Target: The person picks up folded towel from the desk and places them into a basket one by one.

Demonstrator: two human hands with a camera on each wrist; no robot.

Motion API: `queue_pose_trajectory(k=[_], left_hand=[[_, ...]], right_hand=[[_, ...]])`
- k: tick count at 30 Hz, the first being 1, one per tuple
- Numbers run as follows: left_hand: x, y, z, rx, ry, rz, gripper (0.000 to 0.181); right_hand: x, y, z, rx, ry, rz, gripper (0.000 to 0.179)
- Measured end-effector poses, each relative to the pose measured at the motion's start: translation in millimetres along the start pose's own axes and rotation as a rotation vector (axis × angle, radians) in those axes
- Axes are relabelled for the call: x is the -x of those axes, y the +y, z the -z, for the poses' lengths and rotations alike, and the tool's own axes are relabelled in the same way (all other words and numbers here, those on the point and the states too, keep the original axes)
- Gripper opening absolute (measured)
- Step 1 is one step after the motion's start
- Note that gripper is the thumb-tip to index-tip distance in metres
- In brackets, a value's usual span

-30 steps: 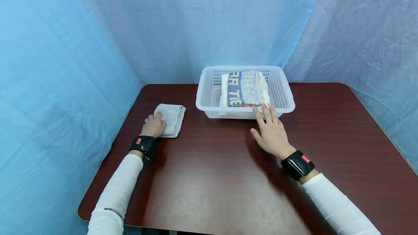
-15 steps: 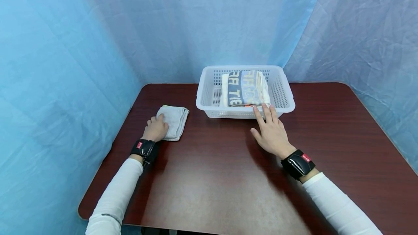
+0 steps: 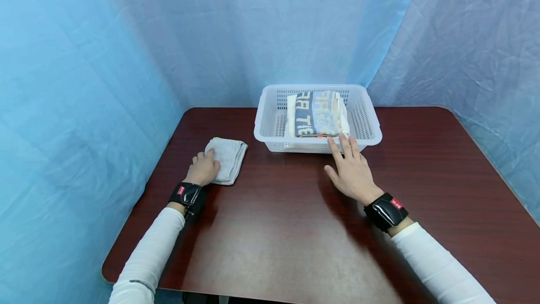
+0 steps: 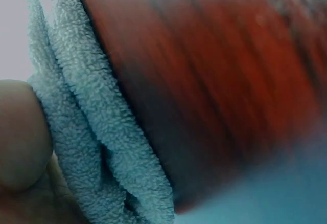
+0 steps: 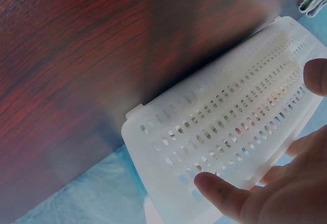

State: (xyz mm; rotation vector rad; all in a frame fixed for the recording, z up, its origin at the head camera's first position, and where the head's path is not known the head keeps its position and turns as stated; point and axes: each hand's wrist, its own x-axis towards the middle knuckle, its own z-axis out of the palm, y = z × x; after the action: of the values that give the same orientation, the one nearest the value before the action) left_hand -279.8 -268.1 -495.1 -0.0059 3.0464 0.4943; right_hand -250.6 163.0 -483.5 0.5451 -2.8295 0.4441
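A folded white terry towel (image 3: 229, 156) lies on the left part of the table, its layered edge facing right. My left hand (image 3: 203, 169) rests on the towel's near left part, fingers over its top. In the left wrist view, a fingertip (image 4: 23, 134) presses against the thick folded terry layers (image 4: 97, 101), which lie against the table. A white perforated plastic basket (image 3: 261, 125) stands at the table's back. Inside is a folded white-and-blue cloth (image 3: 316, 114) with lettering. My right hand (image 3: 352, 177), fingers spread, touches the basket's front rim; the right wrist view shows its fingertips along the perforated wall.
The dark red-brown wooden table (image 3: 270, 233) reaches back to hanging blue curtains (image 3: 236, 27). Its left edge runs close beside my left arm. A strip of folded cloth (image 5: 314, 1) shows at the corner of the right wrist view.
The folded towel and my left hand have slid slightly right and toward me across the table. My right hand and the basket have stayed practically in place.
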Motion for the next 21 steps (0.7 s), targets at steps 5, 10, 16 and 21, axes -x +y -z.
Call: queue_pose_trajectory(k=[5,10,16,21], left_hand=[[3.2,2.8,-0.1,0.007,-0.009,0.001,0.056],[7.1,4.9,-2.7,0.008,-0.012,-0.010,0.056],[11.4,11.0,-3.8,-0.012,-0.003,-0.016,0.056],[15.6,14.8,-3.8,-0.033,0.014,-0.018,0.055]], right_hand=[[-0.1,0.2,-0.4,-0.004,-0.007,-0.004,0.075],[-0.5,0.6,-0.4,-0.004,-0.007,-0.006,0.076],[-0.8,1.2,-0.7,-0.006,-0.005,-0.012,0.076],[-1.4,1.5,-0.9,-0.010,-0.010,-0.012,0.076]])
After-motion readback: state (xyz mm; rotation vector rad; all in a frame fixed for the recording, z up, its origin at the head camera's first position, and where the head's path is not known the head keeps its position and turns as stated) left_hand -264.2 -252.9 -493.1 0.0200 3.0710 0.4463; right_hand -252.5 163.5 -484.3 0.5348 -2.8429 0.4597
